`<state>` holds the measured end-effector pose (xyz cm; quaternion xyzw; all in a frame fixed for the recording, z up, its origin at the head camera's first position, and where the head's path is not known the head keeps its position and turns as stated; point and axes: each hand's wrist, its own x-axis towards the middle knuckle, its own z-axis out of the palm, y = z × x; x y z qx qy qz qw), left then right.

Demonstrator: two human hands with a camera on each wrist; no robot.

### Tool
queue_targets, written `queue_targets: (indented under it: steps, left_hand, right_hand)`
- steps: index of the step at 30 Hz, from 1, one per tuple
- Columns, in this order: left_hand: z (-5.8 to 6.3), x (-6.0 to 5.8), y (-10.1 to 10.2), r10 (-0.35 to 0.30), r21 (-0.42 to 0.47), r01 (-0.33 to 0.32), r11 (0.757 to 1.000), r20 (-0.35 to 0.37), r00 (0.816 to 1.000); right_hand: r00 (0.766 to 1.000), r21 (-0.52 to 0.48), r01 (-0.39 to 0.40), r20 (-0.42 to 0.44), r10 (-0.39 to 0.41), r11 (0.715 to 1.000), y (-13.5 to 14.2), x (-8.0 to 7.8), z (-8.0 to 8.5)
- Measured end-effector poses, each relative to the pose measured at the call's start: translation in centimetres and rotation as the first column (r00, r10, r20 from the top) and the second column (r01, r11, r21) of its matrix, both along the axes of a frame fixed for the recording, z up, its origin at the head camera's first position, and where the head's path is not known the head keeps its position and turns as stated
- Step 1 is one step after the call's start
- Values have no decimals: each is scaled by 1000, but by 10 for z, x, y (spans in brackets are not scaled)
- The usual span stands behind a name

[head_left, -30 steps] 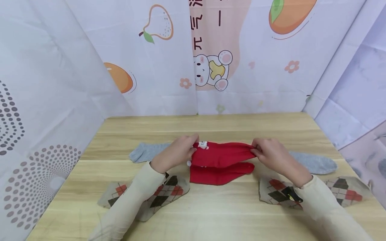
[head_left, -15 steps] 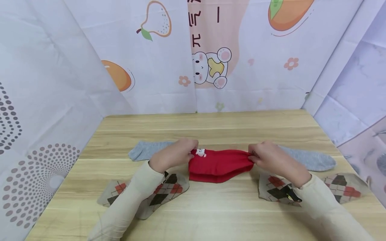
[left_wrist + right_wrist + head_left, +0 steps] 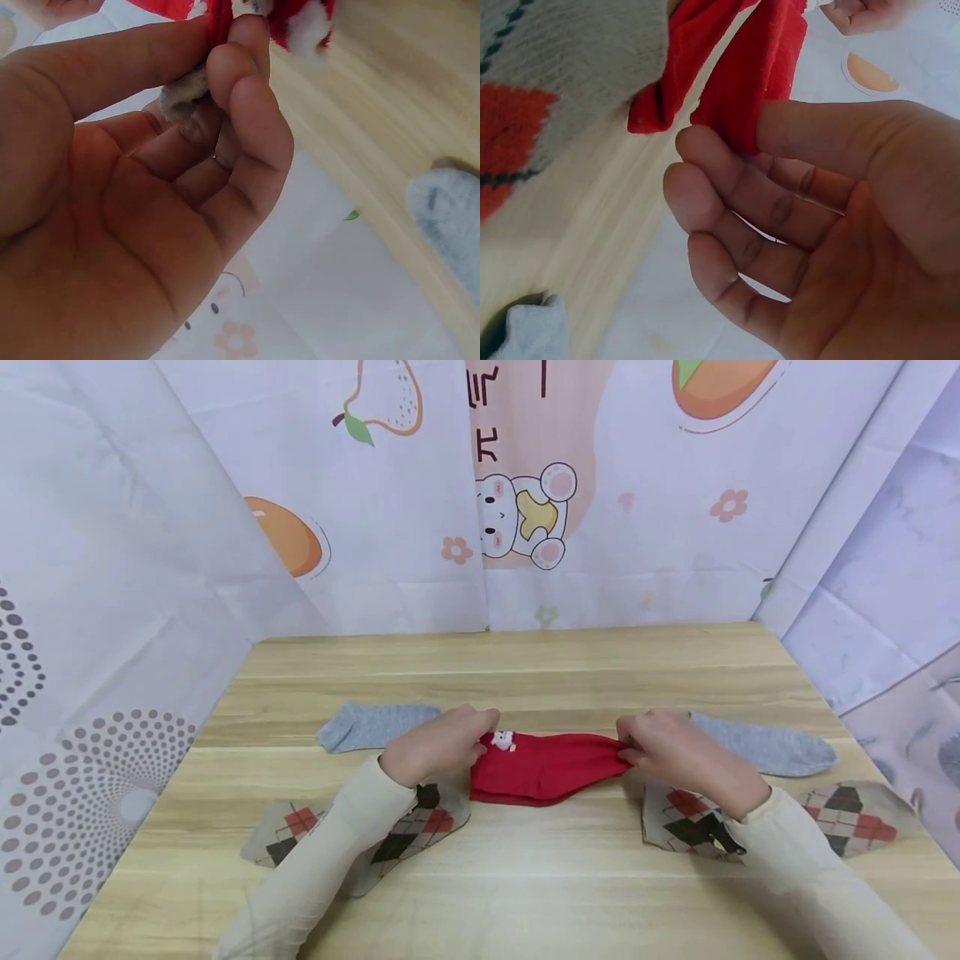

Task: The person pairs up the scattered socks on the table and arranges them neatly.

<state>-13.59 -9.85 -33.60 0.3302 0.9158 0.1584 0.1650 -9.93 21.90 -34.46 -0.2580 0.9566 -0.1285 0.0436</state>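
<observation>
A red sock (image 3: 558, 764) with a small white figure near its cuff stretches between the two hands. The left hand (image 3: 441, 745) pinches its cuff end between thumb and fingers. At the narrow toe end, the right hand (image 3: 678, 756) pinches the fabric between thumb and index finger, as the right wrist view shows. A second red sock (image 3: 656, 109) lies beneath, mostly covered in the head view, with only its lower edge showing. White tufts (image 3: 307, 30) hang by the left fingertips.
Light grey socks lie behind the hands, one at left (image 3: 367, 727) and one at right (image 3: 776, 749). Argyle-patterned socks lie nearer, at left (image 3: 442, 818) and right (image 3: 855, 818), partly under the forearms. A printed curtain (image 3: 375, 585) stands behind the wooden table (image 3: 570, 885).
Both hands have lowered the upper red sock onto the other, so the gap between them has nearly closed. The right hand has shifted slightly left. The head view has tilted downward a little.
</observation>
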Motion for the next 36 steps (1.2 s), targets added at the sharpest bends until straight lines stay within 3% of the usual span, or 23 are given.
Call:
queue_targets:
  steps: [7,10,13,16,19,21,23,27,31,36]
  left_hand:
    - [-14,0,8,-5,-69,3,998,-25,1000]
    - [-13,2,9,20,-80,-22,997,-32,999]
    - [-9,7,8,25,-109,-37,993,-110,994]
    - [-2,15,10,-14,-172,-33,985,-266,964]
    - [5,26,17,-96,-199,13,980,-409,907]
    - [8,34,24,-140,-178,64,982,-451,882]
    - [9,40,30,-173,-153,115,982,-456,873]
    - [7,50,37,-201,-157,150,976,-385,901]
    - [2,54,36,-200,-221,140,965,-277,940]
    - [-3,53,30,-160,-261,107,959,-190,969]
  right_hand:
    - [1000,34,-6,13,5,999,-4,-3,-13]
    - [1000,30,1,3,-1,1000,-5,-2,-13]
    - [1000,12,20,-13,-20,1000,-8,2,-8]
    - [996,1,21,-89,-20,1000,-16,9,0]
    - [978,-3,-28,-208,27,1000,-27,17,3]
    - [962,-2,-82,-261,79,997,-35,21,2]
    - [957,-3,-134,-260,128,991,-41,25,-2]
    - [976,14,-186,-113,186,983,-46,35,-10]
    - [984,31,-177,19,177,984,-45,42,-16]
    - [988,48,-144,59,141,988,-48,44,-19]
